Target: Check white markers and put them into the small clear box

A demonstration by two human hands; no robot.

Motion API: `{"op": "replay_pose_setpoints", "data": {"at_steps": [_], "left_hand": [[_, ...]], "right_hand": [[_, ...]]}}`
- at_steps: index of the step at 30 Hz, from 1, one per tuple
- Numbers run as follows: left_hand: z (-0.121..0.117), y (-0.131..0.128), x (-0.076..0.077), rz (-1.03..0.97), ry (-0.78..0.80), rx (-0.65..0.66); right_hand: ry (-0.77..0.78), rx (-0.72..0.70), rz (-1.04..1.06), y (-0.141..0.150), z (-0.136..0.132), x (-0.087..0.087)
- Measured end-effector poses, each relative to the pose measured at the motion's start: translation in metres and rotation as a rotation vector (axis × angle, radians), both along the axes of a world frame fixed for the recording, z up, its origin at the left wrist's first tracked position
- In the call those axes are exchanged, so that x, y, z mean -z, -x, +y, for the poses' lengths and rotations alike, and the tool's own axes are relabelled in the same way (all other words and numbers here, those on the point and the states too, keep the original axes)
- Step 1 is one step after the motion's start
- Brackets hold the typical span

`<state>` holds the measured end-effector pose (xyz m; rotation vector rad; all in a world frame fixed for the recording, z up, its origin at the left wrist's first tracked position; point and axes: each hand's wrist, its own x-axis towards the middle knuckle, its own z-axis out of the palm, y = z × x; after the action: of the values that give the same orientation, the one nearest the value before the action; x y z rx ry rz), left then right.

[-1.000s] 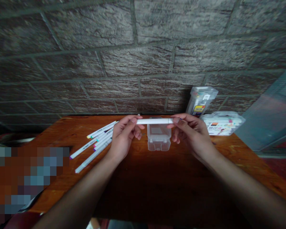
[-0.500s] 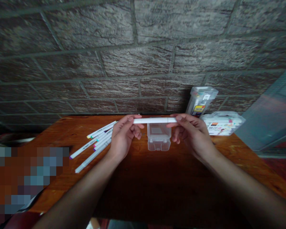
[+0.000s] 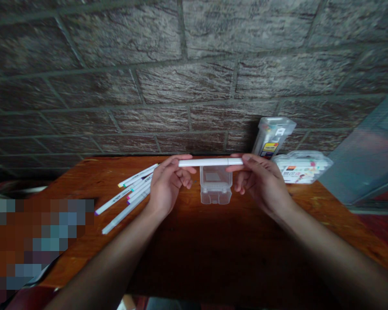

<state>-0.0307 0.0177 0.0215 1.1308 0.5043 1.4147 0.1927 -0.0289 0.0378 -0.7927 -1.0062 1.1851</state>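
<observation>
White marker (image 3: 210,162) held level between both hands, across back part of open clear box (image 3: 215,196) in view. Left hand (image 3: 166,185) pinches one end, thumb against fingers; right hand (image 3: 263,181) pinches capped end likewise. Loose markers (image 3: 116,200) on wooden table (image 3: 80,181), left of left hand — two clear cases (image 3: 302,168) beyond right hand, near brick wall (image 3: 187,82).

room over near tabletop (image 3: 210,241), white marker (image 3: 210,162) barring the middle, loose markers (image 3: 140,188) left, 2 cases (image 3: 299,170) right
</observation>
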Motion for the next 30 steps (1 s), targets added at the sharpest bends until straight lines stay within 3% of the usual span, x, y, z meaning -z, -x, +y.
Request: {"op": "replay_pose_setpoints", "data": {"at_steps": [30], "left_hand": [[-0.0019, 0.0011, -0.0017, 0.009, 0.000, 0.019]], "right_hand": [[0.034, 0.008, -0.003, -0.0026, 0.0017, 0.0015]]}}
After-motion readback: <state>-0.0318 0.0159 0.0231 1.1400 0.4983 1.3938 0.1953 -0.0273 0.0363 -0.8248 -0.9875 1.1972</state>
